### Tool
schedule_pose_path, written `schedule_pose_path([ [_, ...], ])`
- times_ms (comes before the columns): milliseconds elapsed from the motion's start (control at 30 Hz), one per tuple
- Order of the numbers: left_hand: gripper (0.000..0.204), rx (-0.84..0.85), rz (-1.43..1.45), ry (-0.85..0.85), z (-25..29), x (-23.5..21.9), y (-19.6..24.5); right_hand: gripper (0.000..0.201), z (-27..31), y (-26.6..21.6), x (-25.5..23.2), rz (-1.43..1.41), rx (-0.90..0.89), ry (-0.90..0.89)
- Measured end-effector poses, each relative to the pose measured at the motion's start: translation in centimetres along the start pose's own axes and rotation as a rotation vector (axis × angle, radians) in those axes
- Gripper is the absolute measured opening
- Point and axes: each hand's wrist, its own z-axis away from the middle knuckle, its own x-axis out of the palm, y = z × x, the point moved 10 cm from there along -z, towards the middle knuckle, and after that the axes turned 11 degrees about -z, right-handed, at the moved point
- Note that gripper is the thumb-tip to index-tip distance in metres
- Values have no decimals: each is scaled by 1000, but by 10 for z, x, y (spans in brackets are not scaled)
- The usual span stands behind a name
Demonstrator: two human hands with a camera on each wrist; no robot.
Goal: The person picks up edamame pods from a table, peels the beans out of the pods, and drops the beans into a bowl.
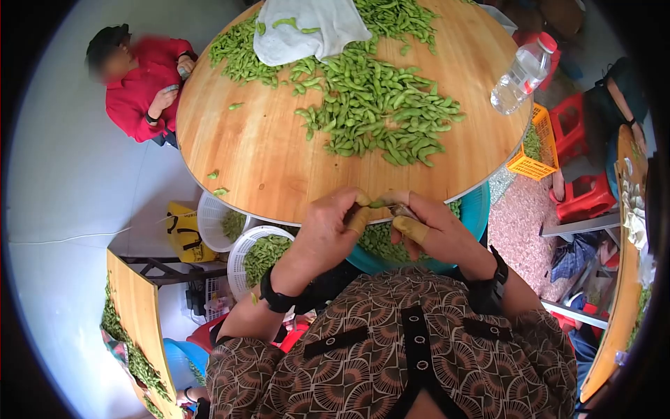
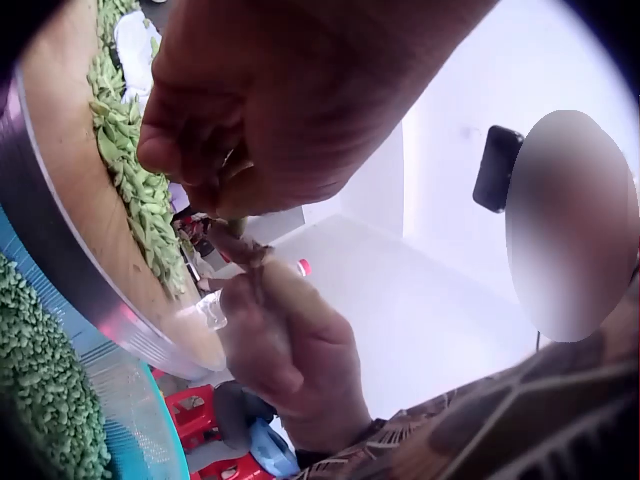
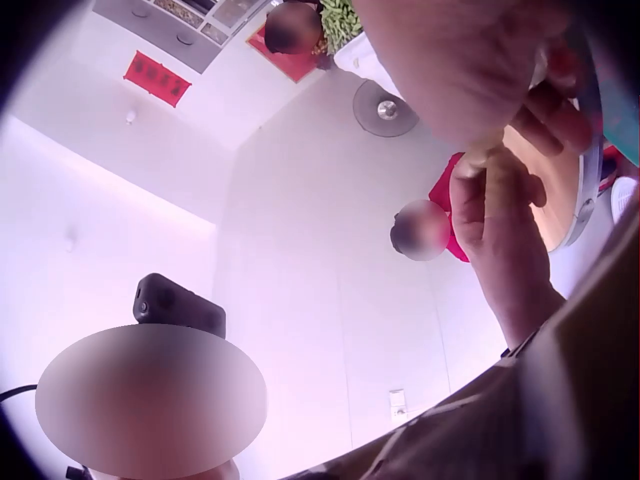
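Observation:
My left hand (image 1: 324,230) and right hand (image 1: 434,227) meet at the near edge of a round wooden table (image 1: 265,167). Between their fingertips is a green soybean pod (image 1: 377,204), pinched by the left thumb and forefinger. The right thumb and forefinger grip a small greyish-brown thing (image 1: 400,209) against the pod's end; I cannot tell its kind. Yellowish covers wrap some fingertips on both hands. Just beyond, a loose heap of soybean pods (image 1: 380,105) spreads over the tabletop. Below the hands, a teal basin (image 1: 477,220) holds shelled green beans (image 1: 384,243).
A white cloth (image 1: 307,35) lies among pods at the table's far side. A water bottle (image 1: 520,77) stands at the right edge. Two white baskets (image 1: 237,262) sit below left, a yellow crate (image 1: 548,143) below right. Across the table's left side is a person in red (image 1: 143,91).

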Motion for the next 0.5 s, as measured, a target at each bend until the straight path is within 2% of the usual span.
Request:
schedule_pose_path([
  [67,11,-40,44,-7,1,6,-2,35,1,-3,1,15,-10,0],
  [167,11,29,20,39,-1,6,4,33,2,-4,-2,47,-10,9],
  [233,11,14,-30,-19,-2,8,9,32,3,-1,-3,63,7,13],
  [300,11,16,-36,-26,-2,10,9,31,4,-8,-4,173,-71,24],
  [400,11,-16,-32,-42,-1,10,11,31,6,-13,-3,201,-18,30],
  [500,11,-27,-25,-58,-1,12,11,29,7,-15,-6,261,-59,39],
])
